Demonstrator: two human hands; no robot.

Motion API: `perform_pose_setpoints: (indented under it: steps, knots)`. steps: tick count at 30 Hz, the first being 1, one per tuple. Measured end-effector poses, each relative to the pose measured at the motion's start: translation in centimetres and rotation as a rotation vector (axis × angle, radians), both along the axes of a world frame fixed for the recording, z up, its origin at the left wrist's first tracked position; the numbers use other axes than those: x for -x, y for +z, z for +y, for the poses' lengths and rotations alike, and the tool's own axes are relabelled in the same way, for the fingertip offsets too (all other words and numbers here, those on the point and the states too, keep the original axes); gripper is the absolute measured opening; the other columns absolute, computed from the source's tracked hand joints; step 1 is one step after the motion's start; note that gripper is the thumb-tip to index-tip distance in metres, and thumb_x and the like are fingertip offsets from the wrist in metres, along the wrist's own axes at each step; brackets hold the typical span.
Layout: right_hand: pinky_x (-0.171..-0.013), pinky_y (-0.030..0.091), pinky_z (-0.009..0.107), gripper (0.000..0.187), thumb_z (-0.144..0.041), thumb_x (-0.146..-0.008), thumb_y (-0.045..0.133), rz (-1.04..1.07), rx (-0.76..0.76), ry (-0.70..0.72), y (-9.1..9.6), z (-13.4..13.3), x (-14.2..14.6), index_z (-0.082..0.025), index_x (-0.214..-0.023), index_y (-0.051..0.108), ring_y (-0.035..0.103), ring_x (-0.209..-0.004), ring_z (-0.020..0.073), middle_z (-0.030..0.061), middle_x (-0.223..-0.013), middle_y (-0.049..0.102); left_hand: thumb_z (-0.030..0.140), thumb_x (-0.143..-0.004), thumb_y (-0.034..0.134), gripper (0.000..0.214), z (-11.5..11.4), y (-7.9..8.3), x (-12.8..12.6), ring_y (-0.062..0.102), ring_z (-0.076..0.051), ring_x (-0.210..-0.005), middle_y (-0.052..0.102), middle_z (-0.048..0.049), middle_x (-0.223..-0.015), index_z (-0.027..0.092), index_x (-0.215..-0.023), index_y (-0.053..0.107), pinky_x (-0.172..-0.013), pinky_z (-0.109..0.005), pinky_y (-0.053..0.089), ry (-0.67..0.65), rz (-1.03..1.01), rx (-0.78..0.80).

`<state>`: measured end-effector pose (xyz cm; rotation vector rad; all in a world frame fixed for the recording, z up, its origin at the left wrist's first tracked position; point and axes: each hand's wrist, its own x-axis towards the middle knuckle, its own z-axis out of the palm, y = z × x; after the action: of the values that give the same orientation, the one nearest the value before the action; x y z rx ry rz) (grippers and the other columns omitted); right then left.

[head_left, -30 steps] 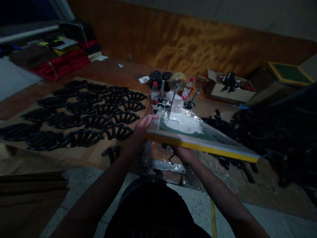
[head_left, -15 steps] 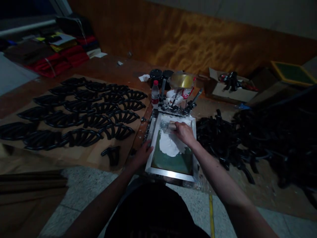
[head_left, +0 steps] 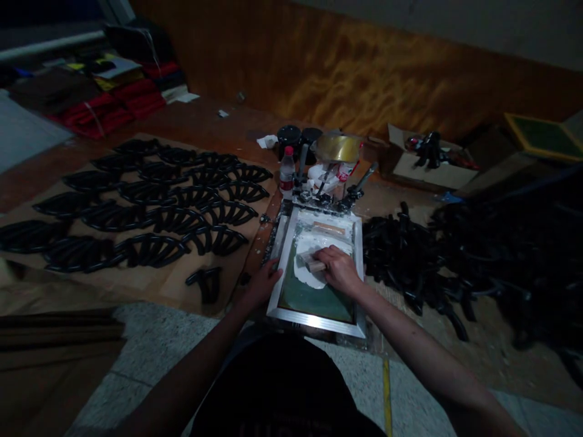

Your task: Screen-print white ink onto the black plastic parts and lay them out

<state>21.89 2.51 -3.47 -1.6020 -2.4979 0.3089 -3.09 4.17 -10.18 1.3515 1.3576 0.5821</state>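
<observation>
A screen printing frame with a silver metal border lies flat before me, white ink spread over its green mesh. My right hand grips a squeegee, its blade down in the ink near the middle of the mesh. A second bar, a brown wooden squeegee, lies near the far end inside the frame. At the frame's left edge, my left hand is closed against the metal border; its lower fingers are dark and partly hidden.
Rows of curved black tubular pieces cover cardboard on the left. Black pieces are heaped in a pile on the right. Behind the frame stand clamps, a red-capped bottle, a tape roll and an open carton.
My right hand has drawn the squeegee toward me, from the far end of the mesh to its middle. The wooden bar at the far end now shows. My left hand stays put.
</observation>
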Motion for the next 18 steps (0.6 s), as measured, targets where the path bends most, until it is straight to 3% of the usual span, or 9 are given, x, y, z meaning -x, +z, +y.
perform_pose_setpoints:
  steps: [3,5,8,10,14,18]
  knots:
    - [-0.085,0.048,0.035,0.041,-0.008,-0.078,0.053,0.034,-0.079,0.070,-2.0,-2.0,0.2,-0.014,-0.116,0.066,0.061,-0.100,0.0246,0.0142,-0.117,0.068,0.039,-0.086,0.053,0.056,-0.1,0.1,-0.1,0.067,-0.024,-0.084,0.071,-0.0093,-0.092,0.012,-0.135,0.053,-0.076,-0.037,0.052,0.008,-0.011,0.005]
    - [-0.084,0.050,0.034,0.039,-0.009,-0.079,0.053,0.064,-0.048,0.121,-2.2,-2.9,-0.2,-0.015,-0.116,0.066,0.063,-0.098,0.0238,0.0129,-0.113,0.070,0.039,-0.085,0.054,0.055,-0.1,0.2,-0.1,0.066,-0.024,-0.081,0.070,-0.0079,-0.089,0.012,-0.133,0.054,-0.074,-0.035,0.051,0.018,0.000,-0.009]
    - [-0.082,0.050,0.031,0.032,-0.013,-0.082,0.055,0.107,0.039,0.070,-0.8,-1.7,-0.4,-0.019,-0.110,0.069,0.066,-0.094,0.0217,0.0076,-0.102,0.072,0.040,-0.084,0.055,0.056,0.1,0.5,0.0,0.064,-0.022,-0.077,0.068,-0.0055,-0.083,0.012,-0.132,0.055,-0.072,-0.034,0.049,0.009,0.023,-0.015]
    - [-0.085,0.049,0.031,0.036,-0.017,-0.085,0.056,0.131,0.031,-0.058,0.8,0.7,0.1,-0.021,-0.120,0.065,0.065,-0.099,0.0218,0.0065,-0.109,0.071,0.042,-0.084,0.055,0.061,0.2,1.1,0.3,0.063,-0.022,-0.074,0.067,-0.0038,-0.079,0.013,-0.137,0.052,-0.070,-0.034,0.049,-0.024,0.003,0.005]
    - [-0.085,0.049,0.032,0.055,-0.030,-0.089,0.060,0.135,-0.056,-0.297,3.5,5.9,-1.4,-0.024,-0.142,0.050,0.064,-0.101,0.0241,0.0080,-0.119,0.068,0.051,-0.083,0.056,0.063,0.7,3.9,0.7,0.064,-0.021,-0.079,0.069,-0.0053,-0.088,0.017,-0.136,0.053,-0.070,-0.033,0.050,-0.028,-0.093,-0.019]
    - [-0.081,0.049,0.033,0.041,-0.040,-0.093,0.050,0.400,-0.196,-0.534,3.9,7.5,-9.2,-0.015,-0.123,0.064,0.064,-0.088,0.0203,0.0097,-0.105,0.070,0.056,-0.089,0.045,0.047,1.7,8.5,0.0,0.062,-0.021,-0.078,0.068,-0.0049,-0.086,0.020,-0.103,0.070,-0.066,-0.031,0.050,0.084,-0.116,-0.107]
